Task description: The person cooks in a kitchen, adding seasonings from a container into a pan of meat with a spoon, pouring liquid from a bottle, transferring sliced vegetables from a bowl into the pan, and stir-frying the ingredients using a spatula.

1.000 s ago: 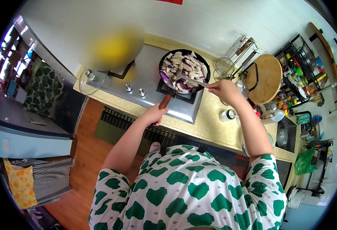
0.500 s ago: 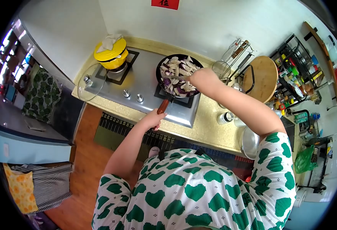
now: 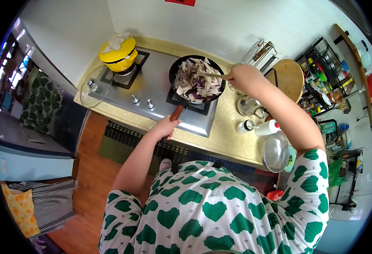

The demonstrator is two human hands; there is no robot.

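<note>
A black frying pan [image 3: 185, 100] sits on the right burner, full of pale, purple-skinned slices that look like eggplant [image 3: 208, 86]. Brownish crumbly food, like minced meat [image 3: 186, 77], shows at the pan's left side. My left hand [image 3: 165, 127] is closed around the pan's reddish-brown handle [image 3: 177, 112]. Above the pan's right rim, my right hand [image 3: 245, 78] grips a spatula [image 3: 215, 76], its blade in among the slices. The fingers of my right hand are partly hidden behind its back.
On the left burner stands a yellow pot [image 3: 119, 55] topped with a cloth [image 3: 117, 41]. A glass lid [image 3: 96, 86] rests at the stove's left end. Right of the stove are a metal bowl [image 3: 276, 152], a jar [image 3: 245, 126], a white bottle [image 3: 267, 128] and a metal cup [image 3: 248, 106].
My right hand and the spatula have moved right and slightly up across the pan. The slices have shifted, exposing the brownish food at the left. My left hand still grips the handle.
</note>
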